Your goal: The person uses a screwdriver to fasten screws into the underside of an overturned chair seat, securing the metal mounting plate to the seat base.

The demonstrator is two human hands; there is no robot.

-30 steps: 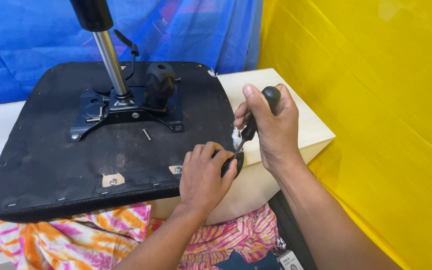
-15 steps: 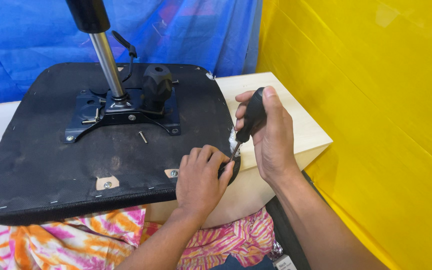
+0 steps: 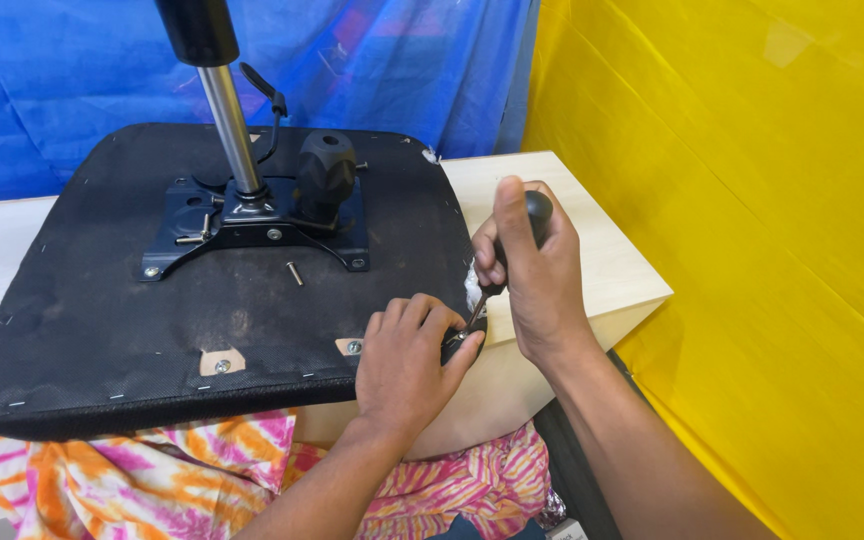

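Blue tarp point(image 3: 72, 80) behind; loose screw point(image 3: 294, 272) beside black bracket point(image 3: 252, 225).

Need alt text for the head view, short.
The right hand drives a black-handled screwdriver into the edge of an upturned black chair seat on a pale table, while the left hand steadies the tip.

Open black seat underside point(image 3: 102, 320) lies left of both hands (one loose screw point(image 3: 294, 272)); the metal post point(image 3: 230, 125) blocks the middle.

Loose screw point(image 3: 294, 272) on seat underside point(image 3: 102, 310) — before bracket point(image 3: 252, 225)
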